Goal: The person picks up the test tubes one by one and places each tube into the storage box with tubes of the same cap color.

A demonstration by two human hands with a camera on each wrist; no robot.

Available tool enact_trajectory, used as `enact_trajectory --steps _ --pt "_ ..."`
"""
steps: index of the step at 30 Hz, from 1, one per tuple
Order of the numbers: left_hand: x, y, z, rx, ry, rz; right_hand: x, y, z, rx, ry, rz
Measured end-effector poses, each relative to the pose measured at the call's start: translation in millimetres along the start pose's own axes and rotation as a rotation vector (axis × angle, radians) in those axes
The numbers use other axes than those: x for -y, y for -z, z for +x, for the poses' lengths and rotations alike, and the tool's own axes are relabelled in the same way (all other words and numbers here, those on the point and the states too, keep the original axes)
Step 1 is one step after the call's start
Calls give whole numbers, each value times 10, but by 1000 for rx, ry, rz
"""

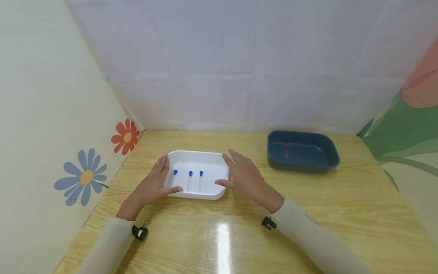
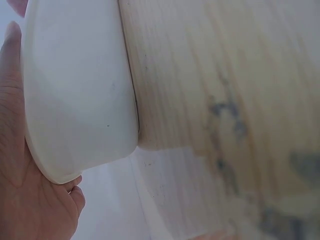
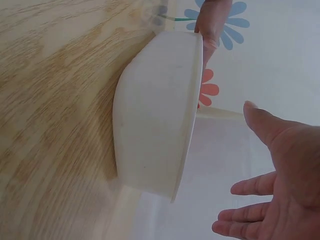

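Left hand (image 1: 153,185), thumb and straight fingers apart, touches its end of the white, rounded-corner, plastic-looking tray (image 1: 202,196) between both hands, while right hand (image 1: 247,178), also spread, is just beside and should probably press equally gently.

A wood-grain surface (image 1: 186,236) holds a white tray (image 1: 213,163) at 11 o'clock and a dark blue tray (image 1: 308,153) at 2 o'clock, a mostly hidden red object (image 1: 263,179) between.

No text, label, brand, number or sign can be read anywhere in the head or wrist views
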State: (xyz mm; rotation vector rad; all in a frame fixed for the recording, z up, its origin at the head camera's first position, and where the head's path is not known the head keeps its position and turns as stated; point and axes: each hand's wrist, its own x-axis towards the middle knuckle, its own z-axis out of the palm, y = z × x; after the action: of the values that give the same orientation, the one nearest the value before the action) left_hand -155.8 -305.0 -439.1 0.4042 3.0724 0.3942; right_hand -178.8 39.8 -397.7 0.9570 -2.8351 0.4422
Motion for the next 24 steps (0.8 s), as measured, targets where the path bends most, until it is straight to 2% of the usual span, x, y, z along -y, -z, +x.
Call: enact_trajectory --steps 6,15,24 --pt "7 -17 5 -4 -1 2 -128 45 -83 -28 -10 44" --pt "46 -26 11 -11 -6 16 -354 95 -193 -25 -55 85" --pt "50 -17 8 -9 -10 12 -549 108 -293 -54 -72 26"
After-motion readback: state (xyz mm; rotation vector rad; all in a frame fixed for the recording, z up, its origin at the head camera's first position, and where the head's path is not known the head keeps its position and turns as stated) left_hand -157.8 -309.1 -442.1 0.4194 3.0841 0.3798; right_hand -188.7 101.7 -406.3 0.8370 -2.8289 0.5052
